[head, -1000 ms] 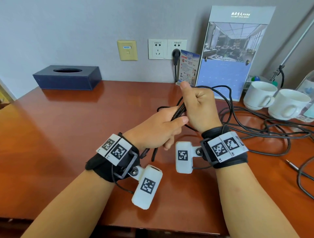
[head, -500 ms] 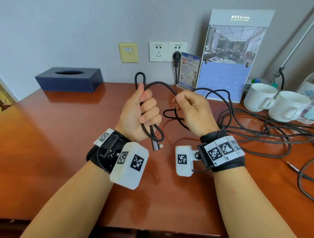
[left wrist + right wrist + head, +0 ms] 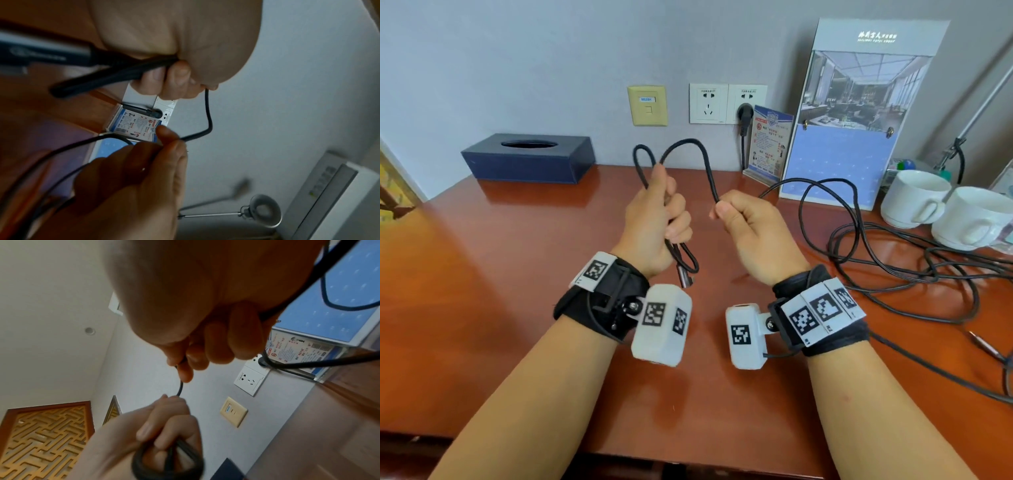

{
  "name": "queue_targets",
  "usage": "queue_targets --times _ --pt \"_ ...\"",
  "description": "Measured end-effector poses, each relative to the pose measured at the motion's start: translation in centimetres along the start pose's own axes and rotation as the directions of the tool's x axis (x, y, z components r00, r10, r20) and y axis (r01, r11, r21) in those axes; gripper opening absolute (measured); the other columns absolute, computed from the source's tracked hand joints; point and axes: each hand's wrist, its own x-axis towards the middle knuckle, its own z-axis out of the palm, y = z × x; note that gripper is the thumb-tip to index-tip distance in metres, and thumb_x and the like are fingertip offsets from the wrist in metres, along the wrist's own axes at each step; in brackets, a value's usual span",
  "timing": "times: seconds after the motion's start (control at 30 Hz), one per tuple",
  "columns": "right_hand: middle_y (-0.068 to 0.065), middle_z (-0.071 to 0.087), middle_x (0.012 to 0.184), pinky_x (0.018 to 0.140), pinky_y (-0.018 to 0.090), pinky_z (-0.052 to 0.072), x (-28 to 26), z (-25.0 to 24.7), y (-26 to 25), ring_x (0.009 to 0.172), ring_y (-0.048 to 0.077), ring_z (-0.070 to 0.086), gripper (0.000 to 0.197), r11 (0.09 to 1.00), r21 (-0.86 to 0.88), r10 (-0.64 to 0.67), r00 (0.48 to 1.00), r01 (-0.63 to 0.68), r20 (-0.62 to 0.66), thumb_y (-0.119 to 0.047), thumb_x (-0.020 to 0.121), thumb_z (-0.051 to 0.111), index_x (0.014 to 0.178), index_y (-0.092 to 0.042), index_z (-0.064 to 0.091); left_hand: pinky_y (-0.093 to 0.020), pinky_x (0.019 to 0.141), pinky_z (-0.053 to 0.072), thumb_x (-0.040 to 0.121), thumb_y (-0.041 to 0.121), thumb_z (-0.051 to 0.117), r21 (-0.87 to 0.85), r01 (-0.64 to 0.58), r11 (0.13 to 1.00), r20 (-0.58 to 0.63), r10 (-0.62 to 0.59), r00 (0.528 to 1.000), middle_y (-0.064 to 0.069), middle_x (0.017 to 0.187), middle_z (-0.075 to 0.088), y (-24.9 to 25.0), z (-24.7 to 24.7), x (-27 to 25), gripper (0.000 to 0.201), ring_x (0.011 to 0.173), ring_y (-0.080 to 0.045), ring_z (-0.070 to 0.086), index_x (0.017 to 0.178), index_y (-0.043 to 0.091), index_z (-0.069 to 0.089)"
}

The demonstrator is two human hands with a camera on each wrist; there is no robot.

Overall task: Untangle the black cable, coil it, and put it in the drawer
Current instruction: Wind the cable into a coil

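Observation:
My left hand (image 3: 657,219) is raised above the desk and grips a few folded loops of the black cable (image 3: 702,154); a small loop sticks up above the fist, and a loop with the metal plug (image 3: 685,279) hangs below it. The cable arcs over to my right hand (image 3: 743,219), which pinches it between thumb and forefinger. In the left wrist view the right hand's fingers (image 3: 170,142) hold the cable (image 3: 208,113). In the right wrist view the left hand (image 3: 164,421) clasps the loops (image 3: 168,462). From the right hand the cable trails right into a tangle (image 3: 914,260) on the desk. No drawer is in view.
Two white cups (image 3: 914,198) stand at the right by a lamp arm (image 3: 976,113). A blue brochure stand (image 3: 856,120) and a small card (image 3: 768,144) lean on the wall below the sockets (image 3: 727,102). A dark tissue box (image 3: 527,157) sits back left.
My hands have moved apart. The left hand turned upright and rose with its loops of cable. The right hand slid along the cable, and the span between the hands lengthened.

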Motion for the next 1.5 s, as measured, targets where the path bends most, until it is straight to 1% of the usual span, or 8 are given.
queue_targets --times 0.37,0.5,0.63,0.9,1.13,1.23,1.33,1.5 --pt "0.009 0.063 0.071 0.066 0.039 0.048 -0.1 0.5 0.3 0.065 0.024 0.052 0.029 0.996 -0.092 0.006 0.982 0.011 0.187 -0.028 0.102 0.048 0.084 -0.014 0.066 -0.026 0.043 0.016 0.090 0.052 0.064 0.442 -0.118 0.889 0.100 0.082 0.992 0.004 0.051 0.027 -1.7 0.8 -1.0 0.042 0.039 -0.011 0.022 0.100 0.012 0.053" --pt "-0.008 0.051 0.051 0.053 0.019 0.036 -0.2 0.2 -0.2 0.051 0.010 0.042 0.027 0.997 -0.074 -0.001 0.976 0.018 0.219 -0.030 0.099 0.057 0.075 -0.027 0.069 -0.024 0.042 0.021 0.100 0.048 0.052 0.463 -0.153 0.873 0.004 0.170 0.985 0.004 0.058 0.031 -1.9 1.0 -1.0 0.032 0.043 -0.010 0.025 0.092 0.018 0.058" --pt "-0.002 0.047 0.052 0.056 0.032 0.039 -0.5 0.8 -0.4 0.052 0.014 0.041 0.042 0.993 -0.112 0.054 0.977 -0.031 0.207 -0.040 0.095 0.062 0.062 -0.015 0.056 -0.025 0.046 0.025 0.103 0.052 0.035 0.241 -0.110 0.964 -0.089 0.135 0.987 0.007 0.059 0.036 -1.7 1.3 -0.5 0.040 0.049 -0.010 0.030 0.082 0.020 0.043" --pt "-0.004 0.049 0.114 0.080 0.038 0.047 -0.7 1.3 -0.7 0.093 0.018 0.058 0.066 0.937 -0.271 0.292 0.918 -0.219 0.267 -0.077 0.078 0.051 0.117 -0.024 0.040 -0.042 0.090 0.050 0.103 0.050 0.039 -0.363 0.088 0.928 0.039 -0.079 0.996 -0.001 0.089 0.068 -1.3 1.0 -0.5 0.033 0.111 -0.021 0.065 0.088 0.021 0.041" --pt "-0.003 0.052 0.066 0.060 0.033 0.032 -0.6 1.1 -0.8 0.063 0.017 0.048 0.038 0.964 -0.220 0.224 0.898 -0.148 0.378 -0.050 0.102 0.041 0.074 -0.024 0.044 -0.049 0.115 0.033 0.106 0.044 0.033 -0.264 0.153 0.952 0.187 -0.105 0.977 -0.001 0.125 0.070 -1.0 0.6 -0.4 0.037 0.126 -0.021 0.061 0.077 0.022 0.040" --pt "-0.001 0.044 0.058 0.059 0.033 0.029 -0.7 0.9 -1.3 0.055 0.018 0.039 0.043 0.967 -0.230 0.204 0.875 -0.110 0.438 -0.038 0.105 0.039 0.067 -0.018 0.040 -0.044 0.100 0.048 0.103 0.039 0.044 -0.334 0.133 0.933 0.143 -0.090 0.986 0.004 0.093 0.074 0.2 0.0 0.0 0.030 0.089 -0.015 0.073 0.078 0.022 0.046" --pt "-0.001 0.043 0.059 0.054 0.030 0.029 -0.7 1.0 -1.4 0.052 0.016 0.038 0.044 0.963 -0.237 0.233 0.836 -0.128 0.497 -0.039 0.105 0.039 0.066 -0.018 0.038 -0.022 0.050 0.047 0.099 0.046 0.053 -0.537 0.144 0.831 0.049 -0.140 0.989 0.009 0.062 0.050 1.6 -1.3 0.7 0.036 0.046 -0.007 0.047 0.074 0.021 0.045" --pt "0.003 0.049 0.065 0.056 0.030 0.034 -0.5 1.4 -1.7 0.056 0.016 0.042 0.043 0.971 -0.202 0.218 0.832 -0.131 0.511 -0.042 0.104 0.039 0.069 -0.018 0.040 -0.016 0.033 0.033 0.095 0.058 0.053 -0.610 0.031 0.791 -0.114 -0.126 0.986 0.010 0.049 0.035 2.3 -2.4 1.0 0.050 0.033 -0.003 0.034 0.065 0.022 0.035"
